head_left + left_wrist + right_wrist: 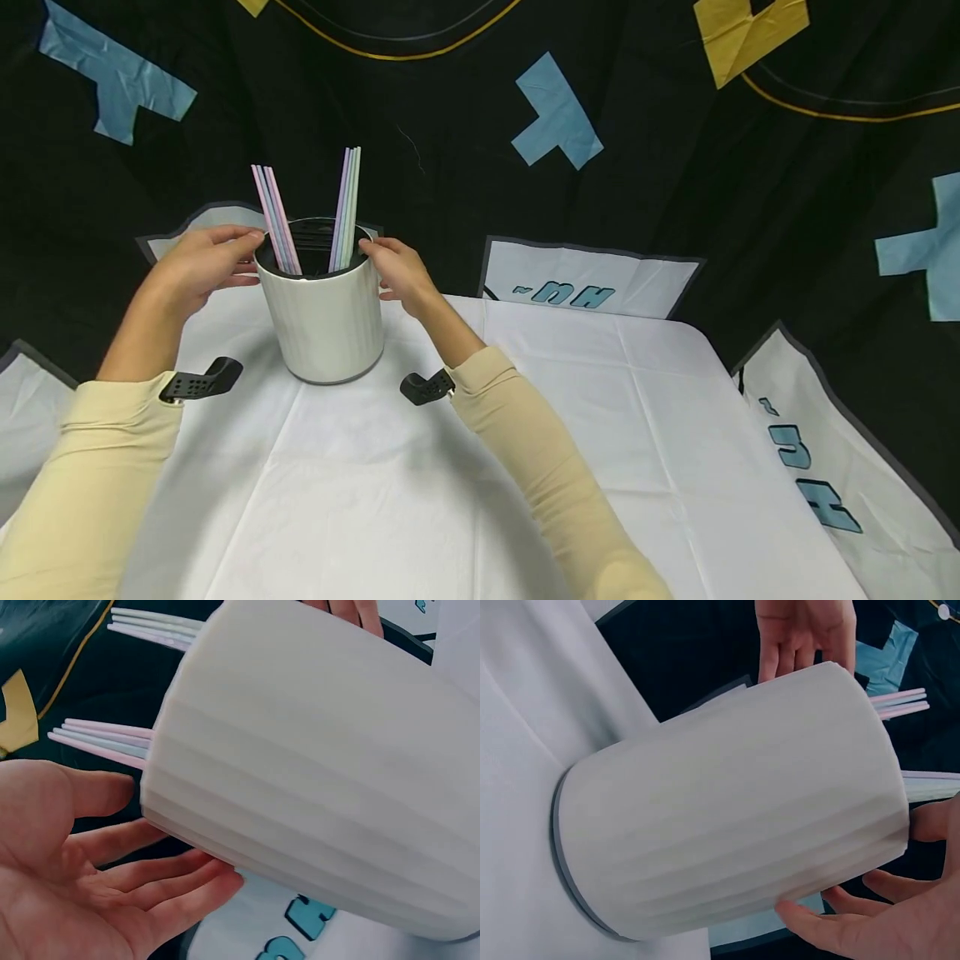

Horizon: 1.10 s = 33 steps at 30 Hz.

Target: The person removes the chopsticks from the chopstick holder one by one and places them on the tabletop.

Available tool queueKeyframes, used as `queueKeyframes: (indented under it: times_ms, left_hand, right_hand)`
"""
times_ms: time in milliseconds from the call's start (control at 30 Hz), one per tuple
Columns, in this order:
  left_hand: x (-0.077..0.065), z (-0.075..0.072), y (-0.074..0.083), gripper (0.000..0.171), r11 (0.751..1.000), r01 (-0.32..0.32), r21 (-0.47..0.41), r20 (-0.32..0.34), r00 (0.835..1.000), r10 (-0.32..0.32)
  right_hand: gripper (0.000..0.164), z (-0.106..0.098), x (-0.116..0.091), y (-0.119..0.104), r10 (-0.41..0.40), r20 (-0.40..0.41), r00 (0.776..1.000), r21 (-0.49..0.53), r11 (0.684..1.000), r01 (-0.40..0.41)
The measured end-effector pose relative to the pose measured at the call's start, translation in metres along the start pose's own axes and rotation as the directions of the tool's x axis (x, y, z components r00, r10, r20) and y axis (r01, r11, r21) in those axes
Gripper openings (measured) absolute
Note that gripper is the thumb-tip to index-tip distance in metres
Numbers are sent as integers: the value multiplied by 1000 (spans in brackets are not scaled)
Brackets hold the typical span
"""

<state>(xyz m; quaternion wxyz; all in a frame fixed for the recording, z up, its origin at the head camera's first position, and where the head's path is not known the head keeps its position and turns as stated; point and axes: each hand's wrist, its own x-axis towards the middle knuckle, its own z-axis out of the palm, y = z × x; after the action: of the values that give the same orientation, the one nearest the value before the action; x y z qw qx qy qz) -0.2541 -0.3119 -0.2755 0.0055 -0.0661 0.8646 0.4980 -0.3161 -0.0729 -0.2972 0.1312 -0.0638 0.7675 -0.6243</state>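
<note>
A white, ribbed, round utensil holder (pixel 324 325) stands upright on the white-covered table (pixel 375 517), with a dark rim and a divided black inside. Two bunches of pastel straws rise from it: a pink and blue bunch (pixel 277 221) on the left, a lilac and pale green one (pixel 346 208) on the right. My left hand (pixel 206 262) holds the holder's left rim, thumb at the top edge and fingers along the outer wall. Opposite it, my right hand (pixel 401 271) grips the right rim the same way. Both wrist views show the ribbed wall (pixel 315 765) between the hands.
Behind the table hangs a black curtain (pixel 450 167) with blue tape pieces (pixel 558 112) and yellow ones. White cloth panels with blue lettering (pixel 592 275) stand along the back and right edges. Each wrist wears a black strap device (pixel 202 382).
</note>
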Motion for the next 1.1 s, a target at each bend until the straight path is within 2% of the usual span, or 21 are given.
queueKeyframes:
  times_ms: [167,467,867,1100]
  left_hand:
    - [10,1,-7,75,998,20,-63,-6,1000,-20]
    - [16,-2,-16,80,989,62,-136,88,995,-51]
    - [14,-2,-18,84,976,82,-201,74,995,-68]
    - [16,-2,-18,84,978,86,-188,86,994,-71]
  right_hand:
    - [57,2,1,8,14,1,1000,-9,1000,-14]
    - [56,6,-1,15,9,-42,999,11,1000,-8]
    - [63,4,-1,17,13,-13,1000,1,1000,-13]
    - [64,1,-4,14,40,3,999,33,999,-40]
